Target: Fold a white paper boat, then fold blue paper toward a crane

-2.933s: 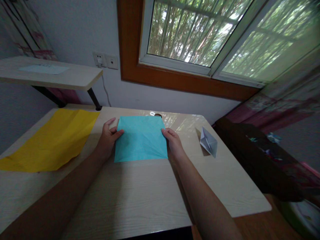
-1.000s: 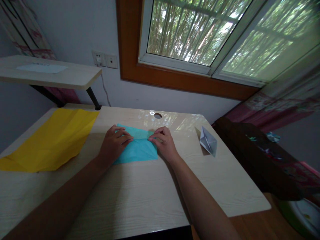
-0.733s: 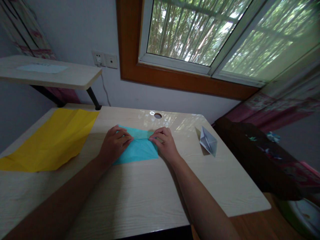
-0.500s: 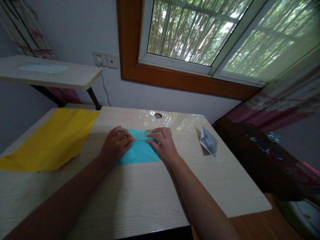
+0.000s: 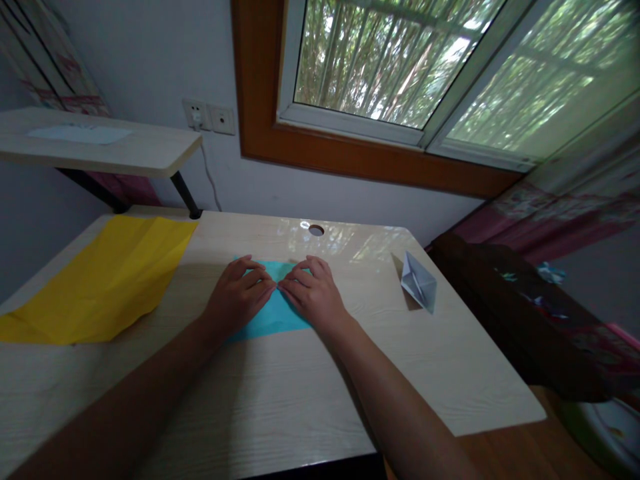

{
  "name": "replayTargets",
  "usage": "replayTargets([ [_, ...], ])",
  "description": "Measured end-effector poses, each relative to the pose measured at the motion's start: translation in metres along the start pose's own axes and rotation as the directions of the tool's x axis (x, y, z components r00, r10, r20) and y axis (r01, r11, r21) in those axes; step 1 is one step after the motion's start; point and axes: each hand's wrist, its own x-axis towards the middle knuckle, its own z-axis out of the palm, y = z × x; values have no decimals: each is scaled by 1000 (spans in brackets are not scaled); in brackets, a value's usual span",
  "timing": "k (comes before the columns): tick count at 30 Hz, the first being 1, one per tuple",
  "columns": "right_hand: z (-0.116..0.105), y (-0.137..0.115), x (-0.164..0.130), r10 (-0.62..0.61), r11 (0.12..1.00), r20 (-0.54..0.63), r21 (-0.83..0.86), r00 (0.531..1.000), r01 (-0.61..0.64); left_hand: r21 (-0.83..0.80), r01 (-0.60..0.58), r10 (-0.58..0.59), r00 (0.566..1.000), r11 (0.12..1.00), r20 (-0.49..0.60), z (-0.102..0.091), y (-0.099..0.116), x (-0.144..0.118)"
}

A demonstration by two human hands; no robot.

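A light-blue sheet of paper [image 5: 273,320] lies on the table, partly covered by both hands. My left hand [image 5: 241,291] rests on its left part, fingers bent and drawn together, thumb and fingertips on the paper near its middle. From the other side my right hand [image 5: 313,291] comes in with its fingers together and touching the paper too. The two sets of fingertips nearly meet at the middle. What lies under the fingers is hidden.
Yellow paper [image 5: 110,280] covers the table's left part. A folded grey-white paper shape [image 5: 419,283] stands to the right. At the back are a round cable hole [image 5: 316,231] and a raised shelf [image 5: 150,157] on black legs. The wooden table [image 5: 300,400] ends at right.
My right hand has moved left over the paper, and my left hand slightly right, so their fingertips now nearly meet. The paper's front edge has tilted a little.
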Motion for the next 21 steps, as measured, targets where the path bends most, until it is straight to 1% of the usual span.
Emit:
replayTargets([
  [5, -6, 5, -1, 25, 999, 21, 24, 999, -25, 10, 14, -14, 1000, 1000, -6, -1, -3, -1],
  [11, -16, 17, -4, 60, 998, -3, 37, 998, -60, 23, 41, -40, 999, 999, -36, 0, -8, -3],
  [15, -19, 27, -8, 80, 997, -22, 11, 997, -79, 24, 74, -73, 996, 997, -42, -1, -12, -3],
  [21, -20, 46, -18, 147, 989, -28, 33, 989, -146, 18, 136, -135, 990, 991, -46, 0, -18, -5],
])
